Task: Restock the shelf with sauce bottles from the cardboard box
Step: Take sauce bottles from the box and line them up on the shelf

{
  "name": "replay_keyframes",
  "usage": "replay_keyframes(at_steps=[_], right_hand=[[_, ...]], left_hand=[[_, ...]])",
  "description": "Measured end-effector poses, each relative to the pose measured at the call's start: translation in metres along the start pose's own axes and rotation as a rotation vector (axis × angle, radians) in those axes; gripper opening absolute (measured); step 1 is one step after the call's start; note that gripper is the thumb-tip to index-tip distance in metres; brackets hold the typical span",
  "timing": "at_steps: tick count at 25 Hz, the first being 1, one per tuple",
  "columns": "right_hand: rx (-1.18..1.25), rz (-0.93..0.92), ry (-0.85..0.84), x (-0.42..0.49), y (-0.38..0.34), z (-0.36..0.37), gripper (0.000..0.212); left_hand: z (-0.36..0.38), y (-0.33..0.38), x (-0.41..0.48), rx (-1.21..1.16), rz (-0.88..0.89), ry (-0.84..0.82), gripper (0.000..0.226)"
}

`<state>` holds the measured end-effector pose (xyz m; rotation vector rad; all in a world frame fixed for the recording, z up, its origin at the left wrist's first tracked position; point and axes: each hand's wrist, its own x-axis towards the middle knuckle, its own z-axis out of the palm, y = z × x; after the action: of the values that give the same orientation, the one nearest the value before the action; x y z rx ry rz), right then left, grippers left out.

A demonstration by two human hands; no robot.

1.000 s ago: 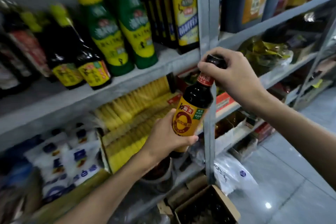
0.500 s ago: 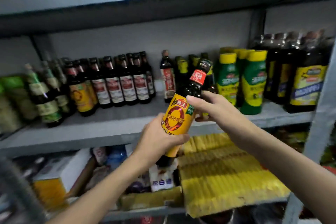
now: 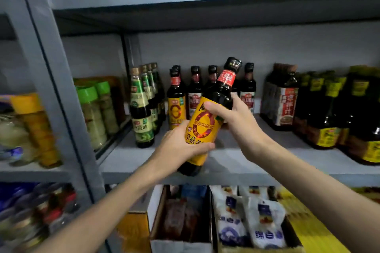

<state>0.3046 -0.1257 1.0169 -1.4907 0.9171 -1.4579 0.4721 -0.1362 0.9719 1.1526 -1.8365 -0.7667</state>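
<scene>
"Where's the sauce bottle [image 3: 205, 127] from where you stand?"

"Up in front of the middle shelf [image 3: 257, 162], in both hands. It is tilted, with the black cap leaning up and to the right and the base down at the shelf's front edge. I cannot tell whether the base touches the board."

"And the grip?"

"Both are clamped on it. The left hand [image 3: 176, 148] wraps the lower part of the orange label, its thumb lying across the front. The right hand [image 3: 236, 121] takes the dark shoulder just above the label, thumb in front and fingers round the back."

"What's behind it?"

"A row of dark bottles [image 3: 195, 92] stands upright at the back of the same shelf, with red bands on their necks. The leftmost one, the orange-label bottle [image 3: 176, 107], looks like a match for the one being held. Left of that stand green-label bottles [image 3: 141, 113] in a file running front to back. Beyond the upright post are green-capped jars [image 3: 92, 109]."

"And to the right?"

"More dark bottles with yellow labels [image 3: 327, 121], near the front edge. On the shelf below there are white bags [image 3: 246, 224] with blue print, beside an open carton [image 3: 181, 240]."
</scene>
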Motion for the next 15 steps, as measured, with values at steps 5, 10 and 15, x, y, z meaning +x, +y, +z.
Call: replay_keyframes(at_steps=[5,10,15], right_hand=[[-0.149,-0.021,-0.095,0.048,0.002,0.041,0.046],[-0.245,0.017,-0.268,0.090,0.031,0.067,0.069],[-0.293,0.011,-0.296,0.115,0.052,0.065,0.067]], left_hand=[[-0.042,-0.048,0.023,-0.120,-0.001,-0.037,0.052],[-0.052,-0.090,0.055,0.012,-0.016,0.061,0.058],[-0.050,-0.108,0.075,0.100,-0.033,0.080,0.065]])
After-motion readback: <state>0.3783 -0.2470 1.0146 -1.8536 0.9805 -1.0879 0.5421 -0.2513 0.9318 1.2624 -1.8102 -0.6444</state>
